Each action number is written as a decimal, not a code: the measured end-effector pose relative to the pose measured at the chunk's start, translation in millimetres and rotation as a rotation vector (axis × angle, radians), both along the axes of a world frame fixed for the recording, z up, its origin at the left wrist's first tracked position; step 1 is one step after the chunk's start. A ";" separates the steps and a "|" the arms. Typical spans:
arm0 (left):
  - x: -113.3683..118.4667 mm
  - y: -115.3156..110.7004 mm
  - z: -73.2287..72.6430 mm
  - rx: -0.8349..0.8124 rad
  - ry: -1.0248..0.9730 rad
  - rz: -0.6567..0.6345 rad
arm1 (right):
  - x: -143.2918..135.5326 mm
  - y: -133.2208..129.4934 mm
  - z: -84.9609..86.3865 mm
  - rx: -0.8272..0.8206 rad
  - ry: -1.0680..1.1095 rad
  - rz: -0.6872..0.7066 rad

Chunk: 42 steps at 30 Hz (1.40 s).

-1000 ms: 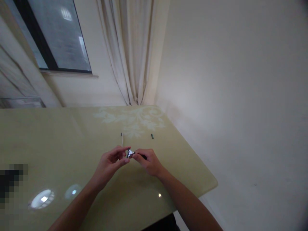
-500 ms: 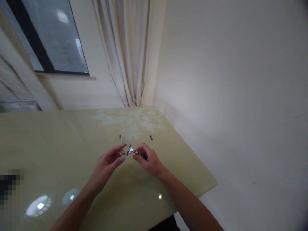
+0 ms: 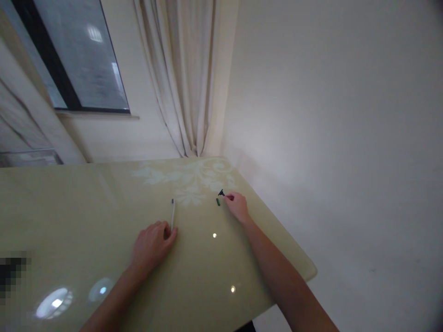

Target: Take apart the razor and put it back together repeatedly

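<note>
Toward the far right part of the desk (image 3: pixel 194 272), right hand (image 3: pixel 238 206) has fingers clamped on the handle of a razor (image 3: pixel 221 193). Dark razor head pokes out past the fingertips, pointing away to the left; handle mostly hidden in the hand. Can't tell if the head touches the desk top or sits just above it. Small dark greenish piece (image 3: pixel 218 202), short and narrow, lies on the desk just nearer than the razor head, close to it; too small to say more.

Left hand (image 3: pixel 152 243) is low at the desk, palm down, left of the right hand and well apart from it. White toothbrush (image 3: pixel 173 214) by its thumb, dark-bristled head pointing away, lower end running in between thumb and curled fingers. Can't tell whether those fingers are clamped on the toothbrush or only around it.

Desk is pale yellow-green, glossy, with a whitish floral pattern (image 3: pixel 190 180) near the far edge and bright light reflections (image 3: pixel 54 303) on top. Beyond: window (image 3: pixel 83 55) with dark frame, pale curtain (image 3: pixel 188 83). Plain wall (image 3: pixel 328 115) on the right. Pixelated dark patch (image 3: pixel 12 269) at the left edge, unreadable.
</note>
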State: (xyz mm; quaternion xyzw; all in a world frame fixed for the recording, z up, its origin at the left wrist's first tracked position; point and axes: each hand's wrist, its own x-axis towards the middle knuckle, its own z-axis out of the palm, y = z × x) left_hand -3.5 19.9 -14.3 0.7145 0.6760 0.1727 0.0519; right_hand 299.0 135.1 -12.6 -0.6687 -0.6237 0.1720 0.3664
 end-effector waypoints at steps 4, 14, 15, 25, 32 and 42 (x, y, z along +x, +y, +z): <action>-1.3 -4.2 1.3 -0.023 0.026 0.012 | 0.0 -3.7 -8.3 0.013 -0.081 -0.068; 8.9 -15.0 2.0 -0.003 -0.073 0.015 | -11.5 -3.6 -3.4 -0.082 -0.228 -0.112; 10.1 -16.3 1.6 0.019 -0.085 0.007 | -10.4 -3.7 -3.7 -0.082 -0.223 -0.110; 25.2 -23.4 -6.6 0.487 -0.099 -0.176 | -62.4 -56.2 14.4 0.239 0.118 0.503; 33.3 -27.9 -8.7 0.705 0.116 -0.376 | -112.3 -91.1 -0.8 -0.097 0.515 0.804; 27.4 -24.3 -12.0 0.578 -0.017 -0.327 | -3.0 -28.2 21.8 0.223 0.062 0.125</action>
